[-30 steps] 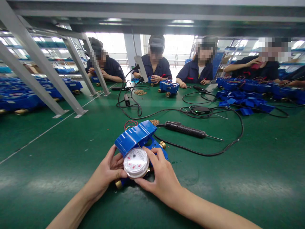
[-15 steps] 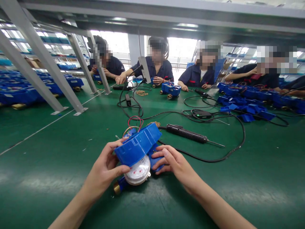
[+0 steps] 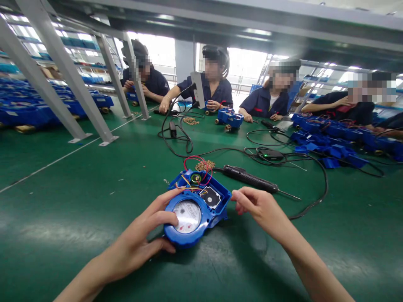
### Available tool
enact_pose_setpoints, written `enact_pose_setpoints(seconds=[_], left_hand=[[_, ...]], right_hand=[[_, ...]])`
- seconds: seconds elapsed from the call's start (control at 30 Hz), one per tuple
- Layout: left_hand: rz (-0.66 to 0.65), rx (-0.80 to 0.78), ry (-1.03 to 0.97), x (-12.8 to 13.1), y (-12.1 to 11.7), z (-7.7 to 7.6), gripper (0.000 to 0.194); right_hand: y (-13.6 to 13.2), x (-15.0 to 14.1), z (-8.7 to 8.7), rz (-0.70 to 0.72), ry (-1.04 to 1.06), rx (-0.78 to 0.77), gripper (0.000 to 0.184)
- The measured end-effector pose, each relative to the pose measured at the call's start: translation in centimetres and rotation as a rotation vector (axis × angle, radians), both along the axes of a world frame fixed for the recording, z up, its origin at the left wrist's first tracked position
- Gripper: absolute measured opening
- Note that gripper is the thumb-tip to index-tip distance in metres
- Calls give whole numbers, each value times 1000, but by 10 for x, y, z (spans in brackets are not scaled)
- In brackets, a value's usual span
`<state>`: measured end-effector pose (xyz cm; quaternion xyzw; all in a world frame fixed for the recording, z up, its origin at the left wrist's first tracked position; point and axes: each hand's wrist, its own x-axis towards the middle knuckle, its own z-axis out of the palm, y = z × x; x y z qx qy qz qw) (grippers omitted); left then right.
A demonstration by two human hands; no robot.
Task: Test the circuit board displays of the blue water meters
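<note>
my left hand (image 3: 138, 237) grips the blue housing (image 3: 205, 216) at its left side. the thumb bears on the lower left edge, one finger lies across the rim with its tip over the dial (image 3: 189, 218), and another finger reaches along the upper left edge. my right hand (image 3: 260, 205) is positioned at the right side of the housing, fingers curled. its fingertips are at the outer edge of the open compartment (image 3: 224, 189); i cannot tell whether they touch it or pinch a small part.

the housing is directly in front of me, at or just above the green bench (image 3: 78, 209); its underside is hidden. its ring surrounds the dial, which faces up toward me. the compartment adjoins the ring on the far side. it contains a round part (image 3: 196, 179) and a square black part (image 3: 210, 198) with a pale border. thin wires (image 3: 188, 158) loop above the far edge.

a pile of small brass-coloured screws (image 3: 205, 165) lies just beyond the housing. a black electric screwdriver (image 3: 250, 178) lies to the right of the pile, its bit pointing right.
</note>
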<state>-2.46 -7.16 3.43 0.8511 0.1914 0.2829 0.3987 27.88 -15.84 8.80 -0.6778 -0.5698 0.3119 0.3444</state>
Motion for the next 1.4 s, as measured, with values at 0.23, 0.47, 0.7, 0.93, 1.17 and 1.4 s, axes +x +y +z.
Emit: enact_pose_setpoints(seconds=[0.23, 0.47, 0.7, 0.93, 1.17, 1.4], left_hand=[[-152, 32, 47, 0, 4, 7, 57], [-235, -126, 35, 2, 7, 7, 62], [-131, -249, 41, -4, 9, 2, 45], [64, -207, 170, -3, -1, -18, 75], [364, -175, 61, 5, -33, -40, 53], [383, -314, -3, 5, 2, 36, 44]], right_hand=[[47, -4, 31, 75, 68, 119, 45], [147, -3, 22, 228, 220, -346, 66], [149, -35, 8, 451, 464, -274, 17], [137, -26, 22, 316, 659, -99, 49], [87, -20, 36, 99, 749, 196, 44], [57, -40, 29, -18, 890, 232, 54]])
